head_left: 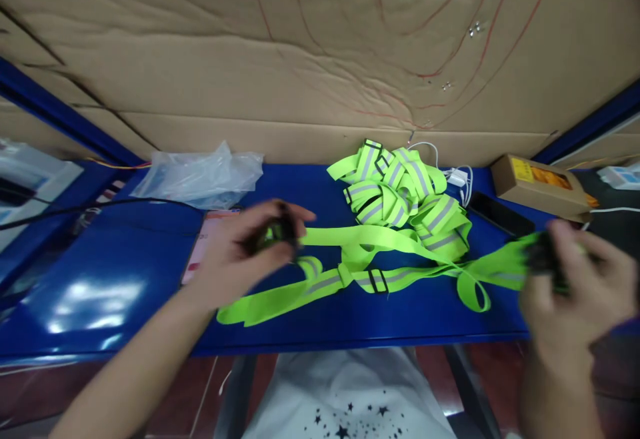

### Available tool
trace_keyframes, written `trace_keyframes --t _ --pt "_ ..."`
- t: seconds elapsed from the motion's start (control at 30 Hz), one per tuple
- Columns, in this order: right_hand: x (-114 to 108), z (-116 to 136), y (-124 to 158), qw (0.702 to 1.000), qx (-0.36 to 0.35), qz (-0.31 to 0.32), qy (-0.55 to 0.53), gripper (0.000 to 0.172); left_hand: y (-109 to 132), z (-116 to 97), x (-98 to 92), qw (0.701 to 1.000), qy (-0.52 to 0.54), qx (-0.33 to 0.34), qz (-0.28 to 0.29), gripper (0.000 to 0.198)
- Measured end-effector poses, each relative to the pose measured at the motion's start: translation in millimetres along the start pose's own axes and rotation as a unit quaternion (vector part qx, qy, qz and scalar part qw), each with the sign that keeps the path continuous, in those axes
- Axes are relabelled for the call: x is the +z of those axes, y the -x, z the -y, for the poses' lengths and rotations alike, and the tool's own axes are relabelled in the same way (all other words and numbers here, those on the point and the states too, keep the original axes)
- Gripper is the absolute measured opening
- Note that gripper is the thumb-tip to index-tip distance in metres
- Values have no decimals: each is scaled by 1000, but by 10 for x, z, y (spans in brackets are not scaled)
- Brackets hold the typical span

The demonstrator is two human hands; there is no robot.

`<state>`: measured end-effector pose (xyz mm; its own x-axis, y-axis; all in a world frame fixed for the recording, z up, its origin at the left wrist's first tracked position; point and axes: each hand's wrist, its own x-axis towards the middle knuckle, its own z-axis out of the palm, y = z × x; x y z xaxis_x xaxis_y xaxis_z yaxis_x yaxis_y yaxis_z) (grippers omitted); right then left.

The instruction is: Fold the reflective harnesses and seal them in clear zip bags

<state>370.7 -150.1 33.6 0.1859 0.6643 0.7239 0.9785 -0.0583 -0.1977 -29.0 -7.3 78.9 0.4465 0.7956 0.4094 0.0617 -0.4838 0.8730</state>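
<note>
Front edge of your glossy blue bench (105,292) runs just below neon-yellow strap (410,278); crumpled strap pile (395,189) just behind. Strap limp, grey-striped, spanning your hands. Your left hand's (255,242) fingers pinch blurred black piece (287,229); right hand's (580,279) pinch another.

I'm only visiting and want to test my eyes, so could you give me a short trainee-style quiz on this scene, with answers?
1. True or false: the left hand and the right hand each hold a black part.
2. Which thing lies beside the cardboard box on the blue table? (a) scissors (b) a dark phone (c) a cup
3. Fill the gap: beyond the left hand, in front of the cardboard wall, lies some crumpled, see-through ____.

Key:
1. True, though both parts are blurred.
2. (b), the dark phone.
3. Plastic.
</note>
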Motion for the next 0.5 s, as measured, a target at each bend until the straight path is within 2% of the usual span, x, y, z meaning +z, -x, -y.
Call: trace_keyframes --t 0.07,0.1,0.17,0.27,0.5 --pt "110 401 -7 992 -113 57 -16 77 57 29 194 984 -106 -68 125 14" --pt "169 583 -9 980 -165 105 -36 82 83 42 301 972 -135 -100 166 17" --pt "279 877 -12 967 -214 118 -68 84 124 59 488 960 -156 -133 189 22" --pt "377 1122 -12 963 -227 119 -78 84 144 40 626 958 -157 -144 191 24" --pt "404 1206 2 967 -220 117 -54 81 56 -69 651 958 -152 -129 206 15"
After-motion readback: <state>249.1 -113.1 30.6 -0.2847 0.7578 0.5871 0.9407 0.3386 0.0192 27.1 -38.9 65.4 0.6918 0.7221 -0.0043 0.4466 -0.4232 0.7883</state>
